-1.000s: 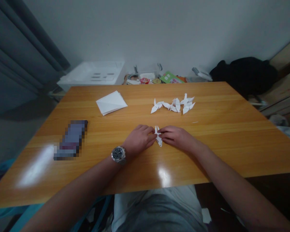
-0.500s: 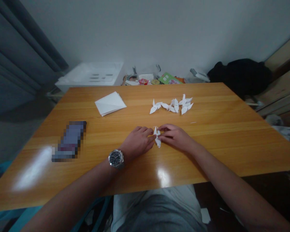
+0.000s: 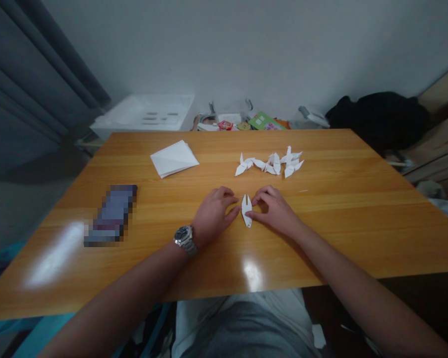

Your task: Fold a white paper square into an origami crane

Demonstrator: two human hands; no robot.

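Observation:
A small white folded paper (image 3: 246,206), narrow and split into two points at its far end, lies on the wooden table (image 3: 179,196) between my hands. My right hand (image 3: 275,210) pinches its right side, the thumb resting on top and the fingers at the edge. Just left of the paper, my left hand (image 3: 215,213) has its thumb and fingers apart, the tips very near the edge; I cannot tell whether they touch it. Farther back sits a row of several white folded paper figures (image 3: 274,162) with pointed wings.
A stack of white paper sheets (image 3: 174,159) lies at the back left. Nearer on the left is a blurred-out phone (image 3: 114,214). A thin white paper strip (image 3: 303,191) lies right of my hands. Behind the table stand a white bin (image 3: 145,114) and a black item (image 3: 377,117).
My left hand has loosened its hold and drawn slightly left off the paper. The folded paper's two points now show more fully. My right hand stays on it.

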